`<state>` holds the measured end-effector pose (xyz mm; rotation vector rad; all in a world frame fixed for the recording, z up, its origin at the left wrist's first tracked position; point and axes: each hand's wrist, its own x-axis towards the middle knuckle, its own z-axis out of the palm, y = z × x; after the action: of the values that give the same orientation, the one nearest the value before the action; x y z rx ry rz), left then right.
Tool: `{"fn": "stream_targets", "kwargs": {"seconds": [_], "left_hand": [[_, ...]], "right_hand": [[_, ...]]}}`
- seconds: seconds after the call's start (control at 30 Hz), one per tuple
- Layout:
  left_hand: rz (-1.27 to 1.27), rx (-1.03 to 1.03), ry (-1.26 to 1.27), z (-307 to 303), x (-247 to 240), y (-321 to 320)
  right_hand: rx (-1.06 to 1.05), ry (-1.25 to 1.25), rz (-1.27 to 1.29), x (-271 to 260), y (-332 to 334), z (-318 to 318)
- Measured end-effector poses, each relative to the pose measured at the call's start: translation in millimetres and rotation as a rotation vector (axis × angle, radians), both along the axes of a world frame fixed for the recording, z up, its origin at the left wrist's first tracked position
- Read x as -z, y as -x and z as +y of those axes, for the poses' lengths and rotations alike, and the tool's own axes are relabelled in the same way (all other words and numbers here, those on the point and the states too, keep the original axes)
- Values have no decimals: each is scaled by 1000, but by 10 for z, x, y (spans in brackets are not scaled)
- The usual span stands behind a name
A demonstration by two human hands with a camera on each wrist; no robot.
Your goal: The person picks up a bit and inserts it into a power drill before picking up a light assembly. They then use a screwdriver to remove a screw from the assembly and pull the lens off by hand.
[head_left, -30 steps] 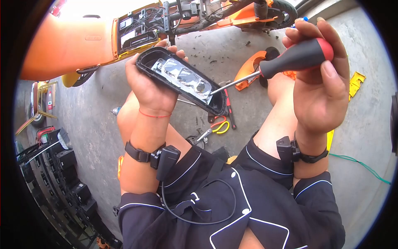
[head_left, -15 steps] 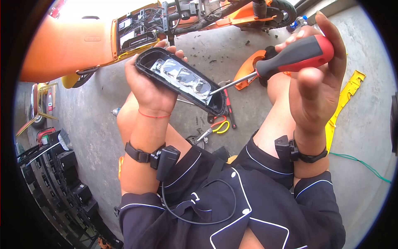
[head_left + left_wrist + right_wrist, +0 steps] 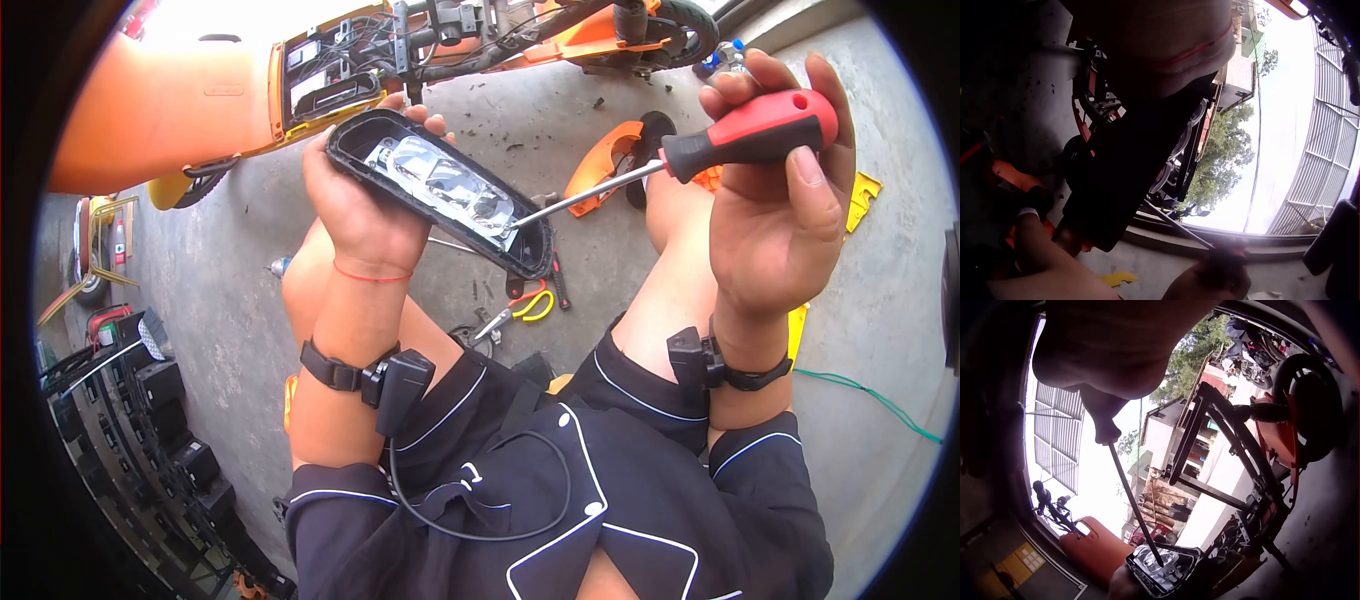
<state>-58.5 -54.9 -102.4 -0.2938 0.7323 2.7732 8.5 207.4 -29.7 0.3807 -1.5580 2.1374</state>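
Note:
My left hand (image 3: pixel 365 215) holds a long black lamp housing (image 3: pixel 450 221) from beneath, its open side up and fingertips showing past the far rim. Inside sits a shiny silver reflector unit (image 3: pixel 440 178) with several round sections. My right hand (image 3: pixel 775 235) grips a red and black screwdriver (image 3: pixel 745 140) by the handle, thumb near its butt end. The steel shaft slopes down to the reflector unit's near right corner, its tip at the plate. In the right wrist view the screwdriver shaft (image 3: pixel 1132 497) reaches into the housing (image 3: pixel 1196 555); the palm hides much of the handle.
A partly stripped orange motorbike (image 3: pixel 190 110) stands ahead. On the floor are scissors (image 3: pixel 533 306), an orange panel (image 3: pixel 598 178), a yellow strip (image 3: pixel 862 200) and a green cord (image 3: pixel 865 390). Black parts (image 3: pixel 165 400) lie at the left.
My right fingers and thumb open off the handle, then close round it again. The screwdriver handle turns, showing a different red and black side, and shifts slightly right. My left hand stays nearly still.

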Motion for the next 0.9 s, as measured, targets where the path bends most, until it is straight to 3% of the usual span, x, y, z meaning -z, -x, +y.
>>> {"fn": "stream_targets", "kwargs": {"seconds": [0.1, 0.17, 0.27, 0.33, 0.4, 0.67, 0.9], "left_hand": [[1, 8, -22, -10, 1, -2], [-3, 10, -35, -18, 5, -2], [13, 14, -51, -37, 15, 7], [27, -28, -36, -35, 4, 7], [39, -30, -35, -38, -5, 11], [45, -50, -45, -35, -26, -7], [70, -78, -38, -62, -68, -13]], "right_hand": [[-142, 169, 77, 19, 19, 100], [-260, 48, 85, 27, 78, 193], [-77, -529, -28, -26, 82, -11], [-158, -883, -149, 61, 82, -173], [-160, -1048, -151, 149, 42, -369], [-39, -1227, -215, 284, -28, -637], [-28, -1151, -328, 321, -17, -742]]}}
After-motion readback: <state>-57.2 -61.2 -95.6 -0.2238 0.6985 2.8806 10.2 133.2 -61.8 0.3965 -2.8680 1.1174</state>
